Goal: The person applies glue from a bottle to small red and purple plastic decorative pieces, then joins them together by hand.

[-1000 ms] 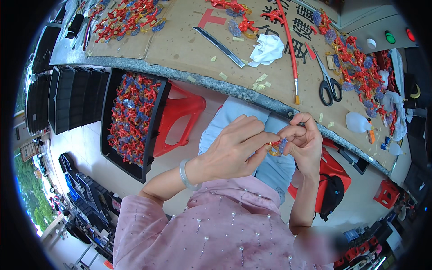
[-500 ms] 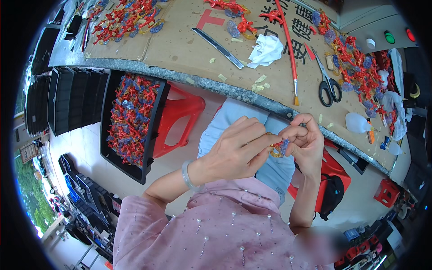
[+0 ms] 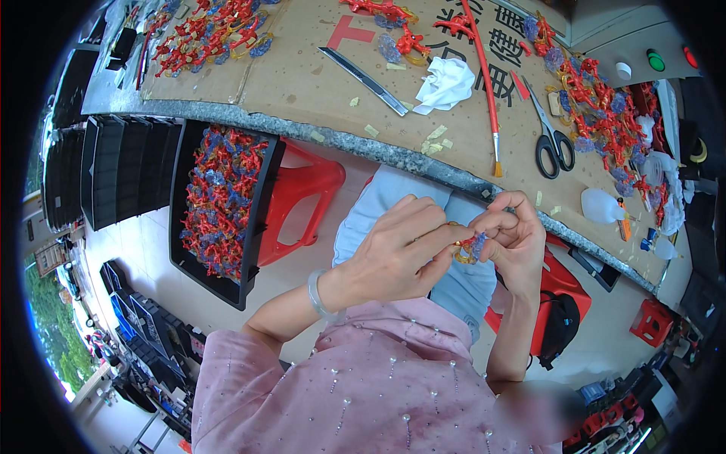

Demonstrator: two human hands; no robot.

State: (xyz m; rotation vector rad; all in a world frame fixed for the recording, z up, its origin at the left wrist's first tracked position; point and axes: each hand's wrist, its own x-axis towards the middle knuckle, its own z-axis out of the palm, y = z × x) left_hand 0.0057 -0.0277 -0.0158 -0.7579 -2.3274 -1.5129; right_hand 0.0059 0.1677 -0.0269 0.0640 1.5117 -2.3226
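Over my lap, just in front of the table edge, both hands meet on one small figurine (image 3: 470,250) in red, clear yellow and translucent blue. My left hand (image 3: 404,246), with a pale bangle on its wrist, pinches the yellow and red side. The fingertips of my right hand (image 3: 514,234) close on the blue side, its other fingers curled. Much of the figurine is hidden behind the fingers. On the cardboard-covered table (image 3: 287,83) lie a red-handled brush (image 3: 490,98), black-handled scissors (image 3: 554,147), a utility knife (image 3: 363,81) and crumpled white tissue (image 3: 445,85).
A black crate (image 3: 219,204) full of similar figurines rests by a red stool (image 3: 302,197) at left. More figurines (image 3: 212,38) lie at the table's far left, others (image 3: 597,113) along its right. A white squeeze bottle (image 3: 601,206) is near the right edge. Black crates (image 3: 128,170) stand at far left.
Both hands keep almost the same pose around the figurine. The view has shifted very slightly; nothing has visibly been picked up or put down.
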